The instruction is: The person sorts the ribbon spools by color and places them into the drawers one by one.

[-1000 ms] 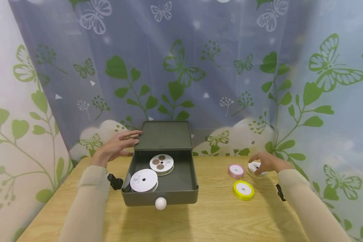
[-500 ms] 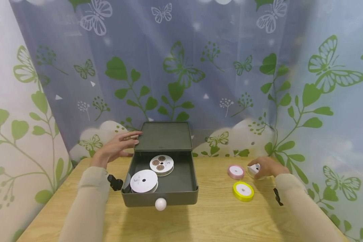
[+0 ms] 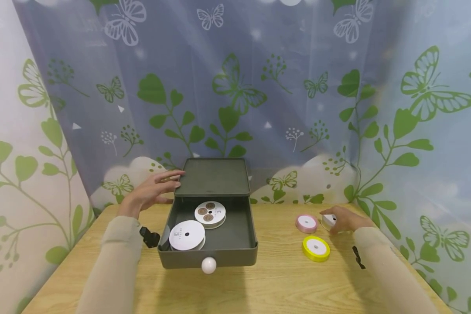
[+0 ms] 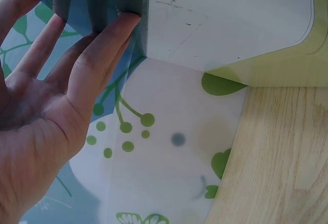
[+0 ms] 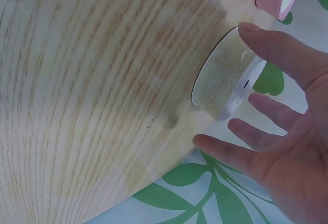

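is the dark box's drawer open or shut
Open: the drawer juts out from the dark box, exposing two white spools inside.

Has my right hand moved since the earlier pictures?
Yes, slightly: in the head view, your right hand sits lower than a second ago, against the pink ribbon roll.

Bare left hand (image 3: 151, 192), long beige left sleeve (image 3: 111, 266), black wrist device (image 3: 151, 237); bare right hand (image 3: 347, 219), beige right sleeve (image 3: 390, 266), slim black strip (image 3: 358, 258).
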The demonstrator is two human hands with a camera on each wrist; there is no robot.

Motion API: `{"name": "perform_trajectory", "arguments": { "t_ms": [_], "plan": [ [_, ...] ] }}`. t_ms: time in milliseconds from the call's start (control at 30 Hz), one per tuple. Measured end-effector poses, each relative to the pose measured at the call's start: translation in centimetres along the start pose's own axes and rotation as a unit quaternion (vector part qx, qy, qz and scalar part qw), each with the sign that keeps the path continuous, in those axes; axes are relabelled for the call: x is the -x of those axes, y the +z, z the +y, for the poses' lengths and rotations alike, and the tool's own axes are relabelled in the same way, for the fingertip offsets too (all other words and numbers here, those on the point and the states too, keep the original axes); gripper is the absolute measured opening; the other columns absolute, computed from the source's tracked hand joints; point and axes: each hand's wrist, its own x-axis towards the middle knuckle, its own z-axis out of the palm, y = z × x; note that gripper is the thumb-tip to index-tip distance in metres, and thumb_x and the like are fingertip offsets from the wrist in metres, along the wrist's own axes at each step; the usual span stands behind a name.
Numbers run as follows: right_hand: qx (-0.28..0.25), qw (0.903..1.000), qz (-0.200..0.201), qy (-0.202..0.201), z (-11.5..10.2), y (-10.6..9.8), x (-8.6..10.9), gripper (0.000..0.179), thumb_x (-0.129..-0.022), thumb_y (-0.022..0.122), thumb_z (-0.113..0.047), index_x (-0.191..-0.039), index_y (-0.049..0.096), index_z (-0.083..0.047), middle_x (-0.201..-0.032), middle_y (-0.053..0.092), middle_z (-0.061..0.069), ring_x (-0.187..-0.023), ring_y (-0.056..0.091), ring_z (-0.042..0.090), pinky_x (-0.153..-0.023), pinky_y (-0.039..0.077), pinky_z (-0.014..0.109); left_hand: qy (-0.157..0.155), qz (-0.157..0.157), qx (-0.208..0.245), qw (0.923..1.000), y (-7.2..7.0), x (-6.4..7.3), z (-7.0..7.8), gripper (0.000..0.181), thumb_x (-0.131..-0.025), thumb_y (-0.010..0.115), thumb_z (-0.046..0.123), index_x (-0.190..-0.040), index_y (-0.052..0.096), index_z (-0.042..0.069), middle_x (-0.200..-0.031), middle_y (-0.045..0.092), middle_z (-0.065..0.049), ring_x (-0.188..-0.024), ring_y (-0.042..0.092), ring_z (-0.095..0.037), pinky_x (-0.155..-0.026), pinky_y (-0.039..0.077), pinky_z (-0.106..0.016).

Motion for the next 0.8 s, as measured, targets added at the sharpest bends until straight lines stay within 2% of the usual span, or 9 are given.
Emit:
{"name": "perform_trajectory", "arguments": {
  "t_ms": [167,300,400,467,667,800],
  "plan": [
    [0.013,0.9999,-0.003,0.002,0.11,0.1,0.01,0.07,-0.073,0.086,0.0,-0.138,0.061,0.005,-0.134,0.06,0.032,-0.121,0.059,0.049,-0.098,0.051,0.06,-0.001,0.002,-0.001,1.0,0.06,0.11,0.07,0.063,-0.107,0.058,0.024,-0.163,0.031,0.012,-0.174,0.009,-0.017,-0.157,0.017,-0.047,-0.101,0.053,-0.045],
    [0.001,1.0,-0.004,0.005,0.08,0.07,0.08,0.067,-0.073,0.084,0.001,-0.136,0.063,0.005,-0.124,0.062,0.029,-0.105,0.061,0.037,-0.087,0.054,0.049,-0.003,0.004,-0.002,1.0,0.15,0.14,0.11,0.063,-0.107,0.058,0.025,-0.163,0.032,0.013,-0.174,0.009,-0.016,-0.157,0.018,-0.047,-0.101,0.053,-0.046],
    [-0.01,0.9999,-0.002,0.01,-0.01,-0.04,0.17,0.063,-0.072,0.082,0.002,-0.133,0.066,0.003,-0.12,0.062,0.028,-0.097,0.057,0.032,-0.08,0.051,0.041,-0.003,0.004,-0.003,1.0,0.17,0.09,0.09,0.063,-0.107,0.058,0.024,-0.163,0.032,0.013,-0.174,0.009,-0.016,-0.156,0.018,-0.047,-0.099,0.054,-0.042],
    [-0.011,0.9999,0.002,0.009,-0.04,-0.11,0.23,0.059,-0.073,0.081,0.002,-0.131,0.068,0.002,-0.12,0.062,0.028,-0.096,0.057,0.031,-0.078,0.05,0.037,-0.003,0.003,-0.002,1.0,0.17,0.06,0.05,0.063,-0.107,0.058,0.024,-0.163,0.032,0.013,-0.174,0.008,-0.016,-0.156,0.018,-0.046,-0.098,0.054,-0.04],
    [-0.043,0.9987,-0.005,0.025,-0.09,-0.15,0.31,0.055,-0.075,0.079,0.006,-0.129,0.069,0.001,-0.123,0.063,0.026,-0.085,0.054,0.027,-0.059,0.047,0.032,0.001,0.0,-0.001,1.0,0.15,0.1,0.07,0.063,-0.107,0.058,0.024,-0.163,0.031,0.012,-0.174,0.009,-0.016,-0.156,0.019,-0.046,-0.098,0.055,-0.04],
    [-0.049,0.998,-0.009,0.038,-0.17,-0.23,0.47,0.054,-0.076,0.079,0.006,-0.128,0.07,-0.002,-0.126,0.062,0.026,-0.089,0.054,0.027,-0.059,0.048,0.033,0.003,-0.001,0.0,1.0,0.12,0.14,0.09,0.063,-0.107,0.057,0.024,-0.163,0.031,0.012,-0.174,0.009,-0.016,-0.156,0.019,-0.046,-0.097,0.055,-0.039]
  ]
}}
